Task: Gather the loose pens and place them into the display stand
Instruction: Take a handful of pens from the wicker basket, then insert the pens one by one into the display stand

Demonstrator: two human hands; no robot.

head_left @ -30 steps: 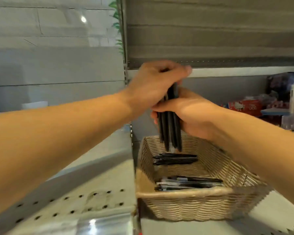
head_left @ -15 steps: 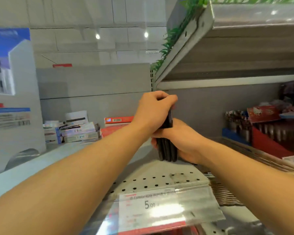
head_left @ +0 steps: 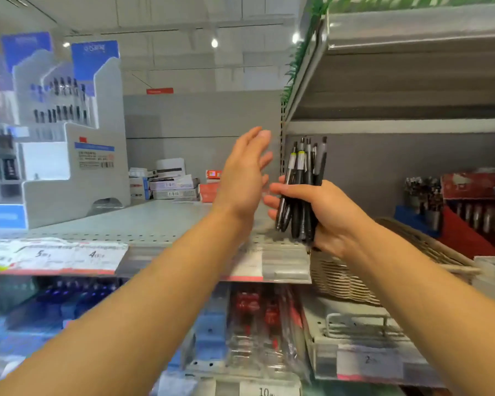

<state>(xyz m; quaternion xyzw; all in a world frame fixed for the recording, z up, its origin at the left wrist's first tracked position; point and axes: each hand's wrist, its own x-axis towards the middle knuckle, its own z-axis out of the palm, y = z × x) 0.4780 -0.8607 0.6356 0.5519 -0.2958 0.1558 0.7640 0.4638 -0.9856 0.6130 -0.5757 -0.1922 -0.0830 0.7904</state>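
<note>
Black pens bunched upright

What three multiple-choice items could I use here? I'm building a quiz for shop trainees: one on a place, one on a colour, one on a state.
1. Where does the display stand sit relative to the bundle of pens?
A. To its left, on the perforated shelf
B. Inside the wicker basket
C. On the shelf overhead

2. What colour are most pen barrels in the bundle?
A. Red
B. Black
C. Yellow

3. What is the left hand doing?
A. Gripping the pens
C. Pressing a price label
B. Open, fingers straight, holding nothing

Answers:
1 A, the white stand with blue header cards stands at the far left of the shelf.
2 B, the barrels are dark, with pale tops.
3 B, only the right hand wraps the pens, above the wicker basket.
</note>
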